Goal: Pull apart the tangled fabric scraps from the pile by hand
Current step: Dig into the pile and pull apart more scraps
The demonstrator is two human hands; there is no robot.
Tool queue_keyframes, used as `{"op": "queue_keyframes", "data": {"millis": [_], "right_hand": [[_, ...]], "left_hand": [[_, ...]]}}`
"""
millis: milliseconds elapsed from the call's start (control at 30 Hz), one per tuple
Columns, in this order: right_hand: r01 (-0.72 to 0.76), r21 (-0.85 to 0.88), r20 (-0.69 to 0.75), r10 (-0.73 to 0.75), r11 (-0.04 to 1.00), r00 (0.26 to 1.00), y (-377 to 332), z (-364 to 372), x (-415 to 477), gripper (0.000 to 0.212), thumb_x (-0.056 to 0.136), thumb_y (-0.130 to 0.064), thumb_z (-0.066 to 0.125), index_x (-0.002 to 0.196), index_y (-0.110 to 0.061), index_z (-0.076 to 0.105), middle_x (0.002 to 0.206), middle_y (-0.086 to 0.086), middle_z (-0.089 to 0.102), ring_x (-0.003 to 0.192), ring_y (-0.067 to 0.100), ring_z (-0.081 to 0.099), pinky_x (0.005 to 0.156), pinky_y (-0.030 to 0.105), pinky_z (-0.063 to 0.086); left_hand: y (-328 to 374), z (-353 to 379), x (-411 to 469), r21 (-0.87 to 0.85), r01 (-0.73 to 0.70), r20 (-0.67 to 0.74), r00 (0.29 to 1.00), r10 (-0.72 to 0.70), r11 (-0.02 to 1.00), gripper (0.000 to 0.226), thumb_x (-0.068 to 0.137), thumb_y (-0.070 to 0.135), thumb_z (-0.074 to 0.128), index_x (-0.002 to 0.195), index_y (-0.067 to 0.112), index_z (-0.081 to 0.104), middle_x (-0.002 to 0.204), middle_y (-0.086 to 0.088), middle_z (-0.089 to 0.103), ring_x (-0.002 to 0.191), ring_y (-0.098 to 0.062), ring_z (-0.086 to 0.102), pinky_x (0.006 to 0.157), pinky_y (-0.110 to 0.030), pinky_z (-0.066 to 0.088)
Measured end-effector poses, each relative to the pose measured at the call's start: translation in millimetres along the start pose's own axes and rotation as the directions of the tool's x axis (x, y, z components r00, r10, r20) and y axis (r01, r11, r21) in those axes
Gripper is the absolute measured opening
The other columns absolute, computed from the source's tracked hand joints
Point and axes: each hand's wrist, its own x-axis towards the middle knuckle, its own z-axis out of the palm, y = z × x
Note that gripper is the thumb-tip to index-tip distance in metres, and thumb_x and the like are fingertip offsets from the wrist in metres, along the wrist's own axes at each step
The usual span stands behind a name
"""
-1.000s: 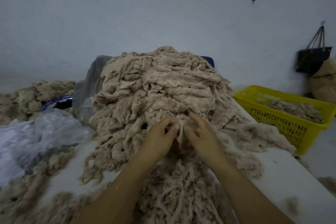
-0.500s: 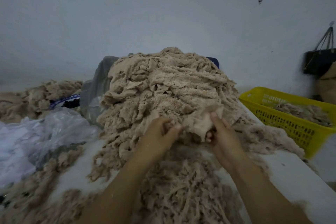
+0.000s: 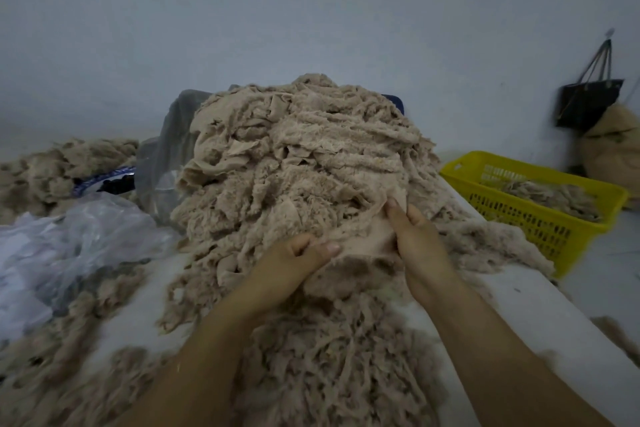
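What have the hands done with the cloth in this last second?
Both hands began pinched together at one spot on the pile. The right hand has drawn rightward, the left hand stayed roughly put, and a smooth scrap now stretches between their grips. Pile and yellow basket are unchanged.

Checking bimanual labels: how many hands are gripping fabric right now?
2. The left hand pinches the smooth scrap at the front of the pile; the right hand holds the same scrap's right edge. Fingers partly hidden behind the cloth.
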Motion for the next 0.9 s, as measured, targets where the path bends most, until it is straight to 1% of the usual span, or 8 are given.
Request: {"op": "queue_keyframes", "data": {"millis": [100, 200, 267, 433, 533, 633, 733, 900], "right_hand": [[-0.042, 0.122, -0.065, 0.050, 0.992, 0.997, -1.6, -11.5, 7.7, 0.011, 0.101, -0.040, 0.053, 0.097, -0.034, 0.061, 0.082, -0.015, 0.070, 0.096, 0.020, 0.069, 0.084, 0.048, 0.058], [-0.081, 0.179, -0.097, 0.099, 0.981, 0.990, 0.3, -12.0, 11.7, 0.041, 0.100, -0.040, 0.054, 0.137, -0.023, 0.054, 0.113, -0.007, 0.069, 0.103, 0.019, 0.066, 0.085, 0.042, 0.058], [-0.112, 0.238, -0.119, 0.143, 0.965, 0.983, 6.1, -12.9, 13.4, 0.049, 0.100, -0.039, 0.054, 0.145, -0.021, 0.047, 0.128, 0.000, 0.064, 0.102, 0.018, 0.066, 0.069, 0.033, 0.058], [-0.119, 0.191, 0.017, 0.118, 0.974, 0.993, 9.6, -13.6, 3.2, 0.016, 0.098, -0.040, 0.057, 0.113, -0.036, 0.056, 0.094, -0.013, 0.076, 0.083, 0.015, 0.074, 0.058, 0.028, 0.058], [0.041, -0.171, 0.317, 0.015, 0.984, 0.948, 16.9, 4.6, -14.6, 0.030, 0.074, -0.073, 0.067, 0.100, -0.060, 0.059, 0.094, -0.033, 0.069, 0.090, -0.002, 0.070, 0.066, 0.018, 0.055], [0.218, -0.379, 0.486, -0.007, 0.900, 0.874, 31.4, 22.6, -22.5, 0.020, 0.077, -0.065, 0.067, 0.095, -0.058, 0.062, 0.096, -0.034, 0.066, 0.089, -0.010, 0.065, 0.067, 0.006, 0.047], [0.343, -0.507, 0.496, -0.058, 0.791, 0.867, 39.6, 20.0, -16.6, 0.007, 0.092, -0.045, 0.062, 0.091, -0.051, 0.060, 0.087, -0.028, 0.066, 0.084, -0.015, 0.060, 0.065, 0.004, 0.043], [0.326, -0.591, 0.343, -0.136, 0.738, 0.930, 30.2, -0.3, -7.1, 0.022, 0.101, -0.037, 0.051, 0.083, -0.041, 0.062, 0.072, -0.023, 0.065, 0.066, -0.008, 0.060, 0.056, 0.009, 0.043]], "left_hand": [[-0.9, -4.8, 0.4, -0.368, 0.098, -0.047, 0.991, -0.124, 0.925, 0.033, 0.074, 0.048, 0.071, 0.088, 0.019, 0.078, 0.082, 0.000, 0.076, 0.070, -0.015, 0.072, 0.058, -0.023, 0.053], [1.8, -3.9, 1.2, -0.572, 0.172, -0.034, 0.972, -0.233, 0.802, 0.033, 0.077, 0.046, 0.068, 0.097, 0.023, 0.081, 0.102, -0.005, 0.077, 0.090, -0.020, 0.075, 0.064, -0.029, 0.060], [0.4, -2.4, 1.3, -0.614, 0.226, 0.004, 0.959, -0.283, 0.756, 0.031, 0.079, 0.049, 0.069, 0.095, 0.025, 0.081, 0.106, -0.007, 0.077, 0.095, -0.024, 0.074, 0.069, -0.035, 0.061], [-8.2, -0.5, 2.1, -0.643, 0.233, 0.005, 0.954, -0.300, 0.729, 0.034, 0.087, 0.049, 0.065, 0.099, 0.021, 0.080, 0.114, -0.011, 0.074, 0.104, -0.029, 0.071, 0.091, -0.046, 0.056], [-6.1, 9.2, 0.3, -0.505, 0.183, -0.106, 0.957, -0.270, 0.844, 0.030, 0.091, 0.056, 0.059, 0.088, 0.034, 0.081, 0.100, -0.002, 0.078, 0.094, -0.018, 0.075, 0.087, -0.040, 0.058], [-2.2, 17.2, -4.1, -0.301, 0.152, -0.132, 0.971, -0.199, 0.941, 0.038, 0.084, 0.069, 0.052, 0.084, 0.042, 0.079, 0.087, 0.010, 0.078, 0.081, -0.003, 0.073, 0.063, -0.014, 0.055], [-2.6, 19.5, -3.1, -0.120, 0.155, -0.116, 0.979, -0.169, 0.980, 0.046, 0.079, 0.072, 0.049, 0.075, 0.036, 0.078, 0.077, 0.016, 0.075, 0.072, 0.006, 0.068, 0.056, -0.003, 0.045], [-7.8, 16.1, 2.4, 0.083, 0.142, -0.087, 0.987, -0.134, 0.986, 0.043, 0.092, 0.041, 0.066, 0.056, 0.023, 0.054, 0.046, 0.009, 0.044, 0.042, -0.007, 0.039, 0.041, -0.019, 0.030]]}}
